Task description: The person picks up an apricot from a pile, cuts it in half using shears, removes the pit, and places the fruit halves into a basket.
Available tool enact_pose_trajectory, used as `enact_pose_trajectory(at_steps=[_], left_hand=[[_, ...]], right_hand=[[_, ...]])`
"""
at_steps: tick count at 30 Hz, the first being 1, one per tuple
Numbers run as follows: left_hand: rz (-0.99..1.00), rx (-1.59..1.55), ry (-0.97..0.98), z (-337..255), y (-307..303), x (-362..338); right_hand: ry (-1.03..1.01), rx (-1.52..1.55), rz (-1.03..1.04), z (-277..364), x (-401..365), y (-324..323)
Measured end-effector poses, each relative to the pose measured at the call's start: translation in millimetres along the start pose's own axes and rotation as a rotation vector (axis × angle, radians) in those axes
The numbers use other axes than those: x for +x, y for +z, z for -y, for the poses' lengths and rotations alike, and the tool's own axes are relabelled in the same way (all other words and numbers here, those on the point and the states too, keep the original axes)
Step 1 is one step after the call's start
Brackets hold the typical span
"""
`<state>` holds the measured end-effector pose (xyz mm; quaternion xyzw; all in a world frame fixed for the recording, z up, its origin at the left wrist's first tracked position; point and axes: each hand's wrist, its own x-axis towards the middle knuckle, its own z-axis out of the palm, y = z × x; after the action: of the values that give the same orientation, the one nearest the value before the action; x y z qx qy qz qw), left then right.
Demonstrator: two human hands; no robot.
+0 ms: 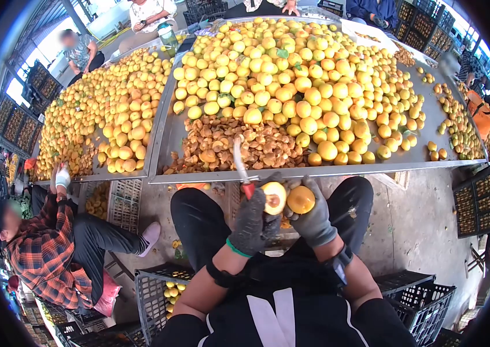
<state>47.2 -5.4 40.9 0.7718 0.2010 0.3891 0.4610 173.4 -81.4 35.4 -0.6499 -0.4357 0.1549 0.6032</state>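
My left hand, in a dark grey glove, is closed around a knife with a red handle and a pale curved blade pointing up. The same hand also grips an apricot half, its cut face and brown centre showing. My right hand, in a grey glove, holds another rounded apricot piece beside it. Both hands are over my lap, just short of the metal table's front rim. Beyond the blade lies a heap of brown pieces, perhaps apricot pits.
Whole yellow apricots are piled high on the table. A second pile lies left of a metal divider. A seated person works at my left. Black crates stand by my sides, and a bottle stands at the back.
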Motion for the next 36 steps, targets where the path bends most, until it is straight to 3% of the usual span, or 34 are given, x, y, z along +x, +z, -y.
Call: enact_pose_trajectory(at_steps=[2, 3, 6, 8, 10, 11, 14, 15, 17, 18, 19, 21, 23, 25, 26, 28, 29, 31, 32, 34, 35, 36], left_hand=[[0.002, -1.153, -0.806, 8.6, -13.4, 1.0], [-0.004, -1.141, -0.841, 11.7, -16.6, 2.0], [0.108, -1.069, -0.817, 17.4, -20.4, 0.7], [0.078, -0.995, -0.86, 23.4, -17.8, -4.3], [0.036, -0.912, -0.89, 33.3, -16.3, -12.6], [0.008, -0.923, -0.959, 39.1, -14.3, -17.2], [-0.018, -0.87, -1.067, 31.6, -13.4, -12.4], [0.028, -0.767, -1.105, 27.0, -14.9, -11.6], [0.123, -0.395, -1.055, 41.8, -9.1, -17.1], [0.135, -0.344, -0.889, 42.2, -5.2, -20.2], [0.269, -0.401, -0.988, 51.3, -11.6, -21.2], [0.251, -0.328, -0.49, 50.6, -6.0, -28.5], [0.282, -0.234, -0.485, 53.4, -13.5, -25.8], [0.328, -0.122, -0.507, 46.6, -27.4, -19.5], [0.314, -0.115, -0.5, 43.5, -31.8, -14.5], [0.157, -0.377, -0.471, 39.4, -39.8, -10.0], [0.14, -0.37, -0.465, 40.0, -39.4, -7.9], [0.266, -0.769, -0.858, 44.6, -26.7, -3.4], [0.245, -0.764, -0.852, 42.7, -16.3, -2.6], [0.017, 0.076, 0.413, 32.4, 3.7, -3.8], [0.011, 0.085, 0.416, 26.4, -1.7, -6.3], [0.176, -0.596, -0.031, 20.1, -10.2, -10.5]], right_hand=[[0.52, 0.888, 0.066, -14.1, 0.1, -10.5], [0.778, 1.338, 0.102, -19.5, -0.8, -14.2], [0.737, 1.242, 0.217, -27.4, -7.1, -23.2], [0.776, 1.086, 0.25, -50.5, -10.7, -24.8], [0.535, 0.1, 0.462, -67.7, -6.0, -18.2], [0.035, -0.386, 0.451, -72.7, -6.3, -17.4], [0.032, -0.133, 0.372, -58.7, -5.3, -8.3], [0.282, 0.672, 0.47, -71.6, -8.3, 2.4], [0.463, 0.893, 0.601, -8.3, -3.2, -8.0], [0.183, 0.587, 0.566, -1.1, -1.9, -2.0], [0.13, 0.374, 0.503, -29.6, -7.3, 3.9], [0.145, 0.351, 0.456, -18.8, -6.0, 9.7], [0.135, 0.356, 0.458, -17.7, -7.8, 5.8], [0.532, 0.655, 0.487, -26.4, -18.7, -15.1], [0.521, 0.657, 0.5, -48.4, -23.8, -22.9], [0.961, 0.794, 0.594, -94.0, -40.7, -31.0], [0.954, 0.792, 0.614, -102.3, -51.7, -26.9], [0.082, 0.333, 0.868, -109.4, -65.0, -17.8], [0.071, 0.339, 0.887, -104.3, -63.1, -11.5], [0.221, 0.471, 0.915, -88.3, -60.0, -1.6], [0.3, 0.533, 0.921, -77.9, -58.9, 0.5], [0.38, 0.591, 0.921, -67.3, -58.0, 0.6]])
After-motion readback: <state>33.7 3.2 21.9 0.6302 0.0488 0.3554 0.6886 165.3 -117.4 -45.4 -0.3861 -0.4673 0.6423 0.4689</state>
